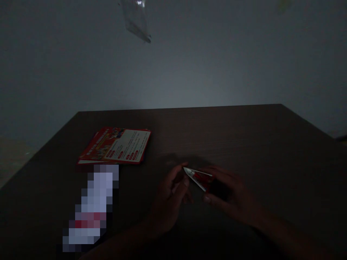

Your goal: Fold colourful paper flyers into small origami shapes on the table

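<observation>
A folded piece of red and white paper (195, 177) is held up between my hands, just above the table, its white pointed tip toward the left. My left hand (170, 202) has its index finger and thumb at that tip. On the other side, my right hand (233, 195) grips the wider end, fingers along the top and thumb below. The dim light leaves the inner side of the fold and part of my right fingers in shadow.
To the left lies a stack of red and white printed leaflets (116, 144). A pixelated, pale oblong item (94, 202) lies in front of it. The dark wooden table (217, 130) meets a grey wall, where a clear plastic pouch (135, 20) hangs.
</observation>
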The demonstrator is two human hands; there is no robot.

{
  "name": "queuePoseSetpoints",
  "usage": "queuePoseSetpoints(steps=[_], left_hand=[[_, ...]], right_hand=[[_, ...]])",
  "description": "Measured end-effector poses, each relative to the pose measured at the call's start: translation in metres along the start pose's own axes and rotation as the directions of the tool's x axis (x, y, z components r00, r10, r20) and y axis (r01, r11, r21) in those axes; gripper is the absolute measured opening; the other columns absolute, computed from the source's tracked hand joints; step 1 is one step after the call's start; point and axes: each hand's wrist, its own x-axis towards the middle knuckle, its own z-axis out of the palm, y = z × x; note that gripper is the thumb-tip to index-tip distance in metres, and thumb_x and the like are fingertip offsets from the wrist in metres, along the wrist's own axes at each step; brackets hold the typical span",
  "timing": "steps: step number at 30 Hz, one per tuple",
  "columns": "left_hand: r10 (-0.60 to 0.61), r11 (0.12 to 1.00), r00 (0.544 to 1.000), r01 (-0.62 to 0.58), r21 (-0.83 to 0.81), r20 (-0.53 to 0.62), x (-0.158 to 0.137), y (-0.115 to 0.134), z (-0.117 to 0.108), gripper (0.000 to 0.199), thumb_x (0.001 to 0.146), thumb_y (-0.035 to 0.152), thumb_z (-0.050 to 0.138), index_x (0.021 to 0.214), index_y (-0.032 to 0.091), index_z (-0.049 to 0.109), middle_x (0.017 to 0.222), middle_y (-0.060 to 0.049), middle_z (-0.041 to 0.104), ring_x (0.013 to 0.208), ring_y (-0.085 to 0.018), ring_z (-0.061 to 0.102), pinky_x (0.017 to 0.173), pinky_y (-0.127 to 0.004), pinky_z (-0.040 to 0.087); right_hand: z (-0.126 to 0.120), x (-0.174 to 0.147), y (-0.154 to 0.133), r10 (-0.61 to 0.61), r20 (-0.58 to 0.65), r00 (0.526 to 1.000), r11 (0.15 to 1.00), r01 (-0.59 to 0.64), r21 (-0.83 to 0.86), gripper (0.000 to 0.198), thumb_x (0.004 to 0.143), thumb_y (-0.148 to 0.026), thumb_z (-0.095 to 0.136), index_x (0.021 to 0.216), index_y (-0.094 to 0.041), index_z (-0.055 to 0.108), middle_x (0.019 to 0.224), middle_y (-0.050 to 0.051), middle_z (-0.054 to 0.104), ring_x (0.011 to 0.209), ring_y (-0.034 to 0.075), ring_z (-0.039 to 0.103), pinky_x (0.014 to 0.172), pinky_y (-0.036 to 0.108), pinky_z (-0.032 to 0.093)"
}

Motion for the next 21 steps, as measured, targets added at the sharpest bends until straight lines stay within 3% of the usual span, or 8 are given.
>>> queuePoseSetpoints(steps=[5,8,11,13,16,21], left_hand=[[0.018,0.998,1.000,-0.017,0.056,-0.017,0.001,-0.001,0.000,0.033,0.091,0.032,0.050,0.121,0.020,0.050,0.083,-0.002,0.059,0.064,-0.012,0.055,0.055,-0.023,0.043],[0.042,0.985,0.995,-0.027,0.173,-0.087,0.000,0.001,-0.002,0.029,0.090,0.033,0.052,0.116,0.021,0.054,0.088,-0.002,0.057,0.074,-0.014,0.054,0.063,-0.024,0.043],[0.085,0.963,0.990,-0.052,0.265,-0.113,0.000,0.004,-0.003,0.026,0.088,0.034,0.055,0.111,0.022,0.057,0.092,-0.003,0.057,0.084,-0.016,0.054,0.072,-0.026,0.044],[0.122,0.961,0.989,-0.096,0.259,-0.085,0.000,0.005,-0.003,0.024,0.087,0.034,0.056,0.108,0.021,0.058,0.097,-0.004,0.057,0.088,-0.017,0.055,0.075,-0.027,0.044],[0.097,0.975,0.995,-0.094,0.201,-0.005,0.001,0.004,-0.002,0.024,0.086,0.034,0.058,0.106,0.020,0.060,0.099,-0.005,0.061,0.089,-0.018,0.058,0.075,-0.027,0.045],[-0.039,0.991,0.997,0.030,0.129,0.067,0.000,0.002,-0.003,0.022,0.086,0.037,0.059,0.096,0.019,0.065,0.090,-0.003,0.069,0.082,-0.018,0.063,0.073,-0.027,0.046]], right_hand=[[-0.002,0.000,0.002,0.034,-0.039,0.999,0.991,-0.029,0.129,0.030,0.079,-0.032,0.066,0.107,-0.021,0.062,0.096,0.006,0.066,0.091,0.020,0.063,0.077,0.030,0.050],[-0.001,-0.002,0.005,0.134,-0.047,0.990,0.955,-0.116,0.272,0.028,0.082,-0.036,0.062,0.106,-0.022,0.065,0.094,0.005,0.069,0.088,0.021,0.064,0.075,0.030,0.051],[0.003,-0.003,0.011,0.272,-0.002,0.962,0.823,-0.231,0.519,0.033,0.085,-0.044,0.056,0.105,-0.022,0.068,0.094,0.006,0.071,0.084,0.022,0.067,0.076,0.034,0.052],[0.007,-0.003,0.014,0.328,0.050,0.944,0.695,-0.277,0.663,0.038,0.085,-0.049,0.054,0.106,-0.020,0.068,0.097,0.008,0.072,0.087,0.024,0.067,0.080,0.039,0.051],[0.011,-0.001,0.016,0.372,0.114,0.921,0.542,-0.315,0.779,0.045,0.083,-0.054,0.053,0.103,-0.018,0.069,0.094,0.012,0.072,0.085,0.028,0.068,0.072,0.041,0.054],[0.015,-0.001,0.020,0.392,0.142,0.909,0.501,-0.341,0.796,0.038,0.086,-0.049,0.052,0.093,-0.017,0.071,0.091,0.011,0.073,0.085,0.025,0.068,0.073,0.038,0.053]])
